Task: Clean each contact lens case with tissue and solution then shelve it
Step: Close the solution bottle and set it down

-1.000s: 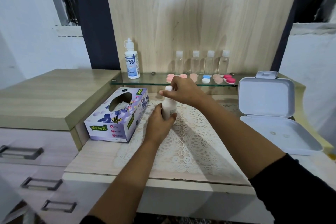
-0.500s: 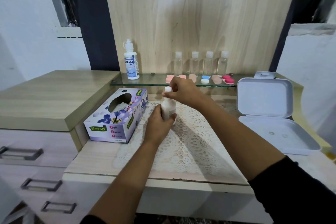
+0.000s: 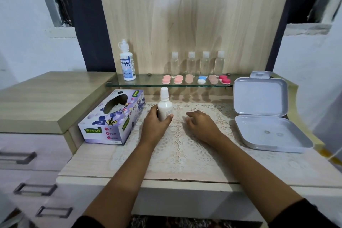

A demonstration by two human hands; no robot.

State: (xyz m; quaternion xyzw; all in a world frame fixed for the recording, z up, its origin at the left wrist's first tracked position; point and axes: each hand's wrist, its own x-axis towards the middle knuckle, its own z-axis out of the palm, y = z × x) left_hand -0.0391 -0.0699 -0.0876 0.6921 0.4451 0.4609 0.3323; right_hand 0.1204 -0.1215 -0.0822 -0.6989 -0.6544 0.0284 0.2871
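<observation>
My left hand grips a small white solution bottle that stands upright on the lace mat, its cap on. To its right, my right hand rests on the mat with loosely curled fingers, holding nothing. Several contact lens cases lie in a row on the glass shelf: pink ones, a blue and white one, beige ones and a red one. A purple tissue box sits left of the bottle.
A larger white bottle stands at the shelf's left end, and several clear small bottles line the back. An open grey plastic box lies on the right. A raised wooden cabinet top with drawers is at the left.
My right hand left the bottle's cap and came down onto the mat to the right. My left hand still holds the bottle in place.
</observation>
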